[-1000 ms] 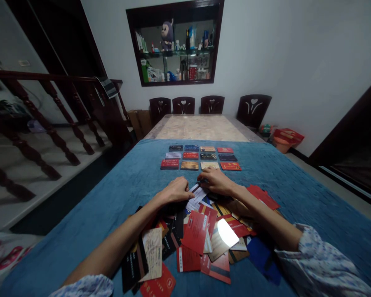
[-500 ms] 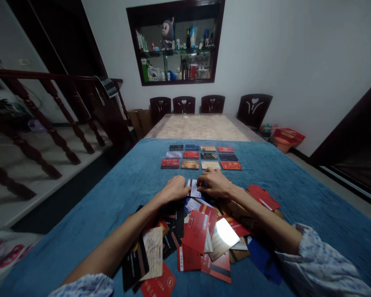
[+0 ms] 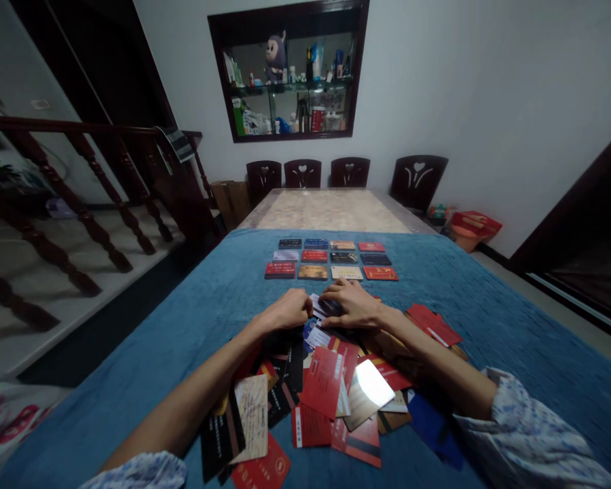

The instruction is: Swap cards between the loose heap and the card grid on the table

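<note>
A whitish bank card (image 3: 316,305) lies between my two hands, tilted, with much of it hidden under my right fingers. My left hand (image 3: 287,310) is closed, its fingertips at the card's left edge. My right hand (image 3: 354,304) bends over the card from the right, fingers and thumb gripping it. Below my hands spreads a loose pile of cards: a red card (image 3: 322,380), a shiny gold card (image 3: 359,407), a black card (image 3: 218,435) and a cream card (image 3: 253,411) show in it. Beyond my hands, several stacks of cards stand in rows, among them a gold stack (image 3: 313,272).
A blue cloth (image 3: 193,299) covers the near part of the table, whose stone-patterned top (image 3: 330,207) shows at the far end. Dark chairs (image 3: 303,173) stand behind it. A wooden railing (image 3: 86,170) runs at the left. More red cards (image 3: 432,323) lie right of the pile.
The whitish card has tilted between my hands. My right hand has shifted slightly left over it and covers more of it. The pile and the rows look the same.
</note>
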A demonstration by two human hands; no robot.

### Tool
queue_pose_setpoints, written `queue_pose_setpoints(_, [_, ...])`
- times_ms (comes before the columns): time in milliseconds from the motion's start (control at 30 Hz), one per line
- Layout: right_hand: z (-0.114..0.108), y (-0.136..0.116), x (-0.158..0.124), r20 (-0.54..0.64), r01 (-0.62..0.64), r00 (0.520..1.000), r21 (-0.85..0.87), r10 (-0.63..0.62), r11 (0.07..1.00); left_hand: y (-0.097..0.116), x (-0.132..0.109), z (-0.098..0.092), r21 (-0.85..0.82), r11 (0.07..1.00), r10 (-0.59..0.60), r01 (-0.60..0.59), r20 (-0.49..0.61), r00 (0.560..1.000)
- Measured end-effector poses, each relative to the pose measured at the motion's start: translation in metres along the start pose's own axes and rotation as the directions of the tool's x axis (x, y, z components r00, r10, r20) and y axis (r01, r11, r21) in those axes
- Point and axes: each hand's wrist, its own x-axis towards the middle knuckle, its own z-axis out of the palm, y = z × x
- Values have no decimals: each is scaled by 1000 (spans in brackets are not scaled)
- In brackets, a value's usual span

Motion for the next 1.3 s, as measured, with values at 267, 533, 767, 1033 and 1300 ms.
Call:
queue_pose_setpoints(267, [4,9,0,-2,60,998,69,-60,996,-2,-4,-1,86,995,55,-45,-108,993])
queue_pose_setpoints(533, [0,22,-3,11,83,996,100,-84,992,-3,-7,-6,44,994,99,-101,46,994])
queue_pose_setpoints(767, [-3,35,-4,13,101,995,68,-102,993,-11,-7,-7,109,983,144,-145,20,989])
queue_pose_setpoints(1033, [-6,35,-4,21,142,989,102,-145,985,-19,-5,-10,50,983,177,-177,11,984])
queue_pose_setpoints(1300, [-12,32,-7,-66,161,986,157,-152,974,-25,-3,-11,-2,979,204,-205,-90,975])
